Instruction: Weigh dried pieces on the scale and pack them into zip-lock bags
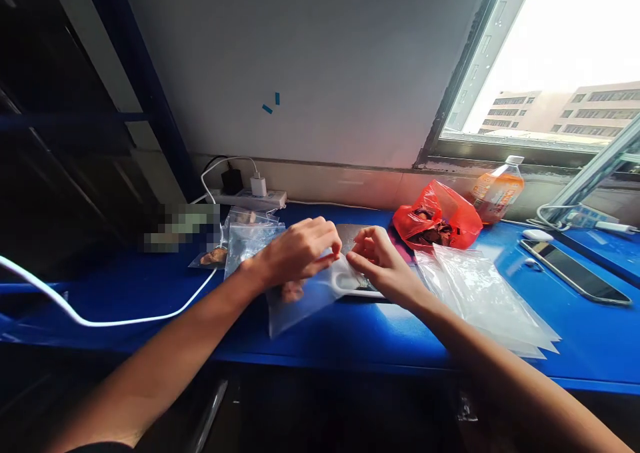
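My left hand (309,250) is closed, its thumb and fingers pinching the upper edge of a clear zip bag (314,310). A reddish-brown piece (293,291) lies inside this bag, which hangs tilted above the front of the blue table. Close to the bag's upper right corner is my right hand (377,260), fingers loosely curled with a gap between them and the thumb. Behind the bag and hands sits a small scale (350,234) with a metallic plate and a white edge, partly hidden.
Left of my hands lie filled zip bags (235,230). A red plastic bag (437,206) of dark brown pieces stands behind flat clear bags (483,300) at right. Also there are a phone (575,271) and an orange drink bottle (499,190). A white cable (125,323) crosses the left side.
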Demonstrator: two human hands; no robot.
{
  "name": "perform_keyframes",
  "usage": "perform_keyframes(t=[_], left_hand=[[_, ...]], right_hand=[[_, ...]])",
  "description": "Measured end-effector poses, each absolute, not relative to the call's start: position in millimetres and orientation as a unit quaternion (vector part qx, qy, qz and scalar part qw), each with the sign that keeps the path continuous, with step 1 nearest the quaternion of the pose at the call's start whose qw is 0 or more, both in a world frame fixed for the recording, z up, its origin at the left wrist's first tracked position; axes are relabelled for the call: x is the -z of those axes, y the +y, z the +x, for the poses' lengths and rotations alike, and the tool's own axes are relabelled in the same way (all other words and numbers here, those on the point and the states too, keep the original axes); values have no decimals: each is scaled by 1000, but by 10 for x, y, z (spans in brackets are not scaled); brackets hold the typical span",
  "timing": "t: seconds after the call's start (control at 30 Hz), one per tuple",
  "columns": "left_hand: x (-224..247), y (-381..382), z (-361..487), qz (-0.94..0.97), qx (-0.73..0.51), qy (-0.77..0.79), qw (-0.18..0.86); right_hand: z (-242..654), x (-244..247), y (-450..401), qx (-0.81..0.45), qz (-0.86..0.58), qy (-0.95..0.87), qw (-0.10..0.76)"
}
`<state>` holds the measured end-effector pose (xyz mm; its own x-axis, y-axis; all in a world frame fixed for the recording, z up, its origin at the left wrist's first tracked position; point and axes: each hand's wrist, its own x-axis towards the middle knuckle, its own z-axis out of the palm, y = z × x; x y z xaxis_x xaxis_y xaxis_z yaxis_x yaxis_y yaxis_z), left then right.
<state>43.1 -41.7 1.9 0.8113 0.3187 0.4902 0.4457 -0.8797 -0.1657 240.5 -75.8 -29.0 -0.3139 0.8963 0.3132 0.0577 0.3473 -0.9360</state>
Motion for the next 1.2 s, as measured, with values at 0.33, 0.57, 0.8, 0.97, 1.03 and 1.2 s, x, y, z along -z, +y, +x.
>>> perform_keyframes(t=[0.33, 0.57, 0.8, 0.97, 1.03, 1.2], left_hand=[[26, -550, 554, -933, 287, -159, 147], [24, -558, 538, -942, 276, -163, 98], [51, -499, 517, -928, 321, -166, 96], [53, -503, 522, -933, 302, -171, 97], [49, -511, 527, -935, 298, -168, 97], [50, -505, 534, -932, 302, -170, 108]], right_hand=[[2437, 291, -683, -679, -281, -531, 423], [2411, 293, -702, -646, -282, -554, 444], [2422, 328, -680, -604, -315, -569, 461], [2407, 330, -681, -605, -319, -565, 462], [2412, 323, -682, -603, -320, -569, 459], [2438, 339, -647, -609, -320, -569, 450]])
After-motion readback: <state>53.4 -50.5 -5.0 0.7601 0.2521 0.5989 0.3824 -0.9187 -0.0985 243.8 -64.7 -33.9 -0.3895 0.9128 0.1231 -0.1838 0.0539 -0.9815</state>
